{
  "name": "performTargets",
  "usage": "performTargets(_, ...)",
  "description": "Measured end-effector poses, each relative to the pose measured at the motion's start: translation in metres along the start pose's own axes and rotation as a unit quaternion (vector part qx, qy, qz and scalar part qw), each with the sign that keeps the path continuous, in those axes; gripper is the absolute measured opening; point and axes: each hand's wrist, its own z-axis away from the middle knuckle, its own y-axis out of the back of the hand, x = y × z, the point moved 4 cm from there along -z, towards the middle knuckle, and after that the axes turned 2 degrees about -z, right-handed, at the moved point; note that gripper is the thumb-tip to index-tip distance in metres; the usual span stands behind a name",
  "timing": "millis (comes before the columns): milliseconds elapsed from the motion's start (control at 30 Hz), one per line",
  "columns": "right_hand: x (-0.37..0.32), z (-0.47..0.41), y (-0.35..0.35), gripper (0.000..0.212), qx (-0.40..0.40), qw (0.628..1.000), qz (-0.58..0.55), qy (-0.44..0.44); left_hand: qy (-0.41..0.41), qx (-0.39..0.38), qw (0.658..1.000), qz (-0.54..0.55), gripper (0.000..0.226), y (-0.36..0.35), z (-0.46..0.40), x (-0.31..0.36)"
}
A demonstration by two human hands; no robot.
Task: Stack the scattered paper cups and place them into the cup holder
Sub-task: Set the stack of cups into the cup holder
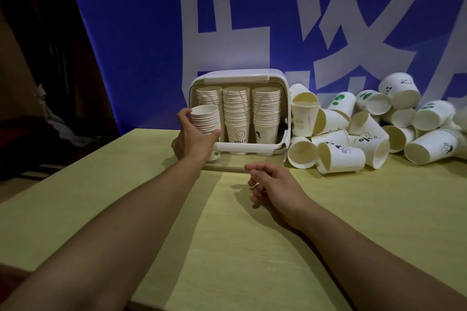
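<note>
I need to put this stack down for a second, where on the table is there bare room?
Bare table runs wide in front of the cup holder, around the right hand, and left of the left hand gripping the stack. The right back corner is crowded with loose cups. The holder's columns look full.

my two bare forearms, no sleeves in view, my left hand (193, 137) bare, my right hand (274, 184) bare, short trimmed nails
</note>
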Motion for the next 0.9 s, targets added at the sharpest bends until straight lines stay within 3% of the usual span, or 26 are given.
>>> performTargets(267, -0.002, 0.002, -0.002, 0.019, -0.011, 1.0, 0.001, -0.005, 0.044, -0.051, 0.997, -0.037, 0.082, -0.005, -0.007, 0.004)
performTargets(633, -0.007, 0.007, -0.003, 0.02, -0.017, 0.999, 0.027, -0.005, 0.052, -0.059, 0.995, -0.054, 0.089, -0.005, -0.006, 0.009)
performTargets(767, -0.008, 0.008, -0.002, 0.02, -0.014, 0.999, 0.033, 0.01, 0.002, 0.001, 0.994, -0.107, 0.094, 0.003, -0.001, 0.013)
performTargets(900, -0.023, 0.015, 0.003, 0.02, 0.023, 0.992, 0.104, 0.061, -0.045, 0.084, 0.995, -0.036, 0.072, 0.018, 0.023, 0.031)
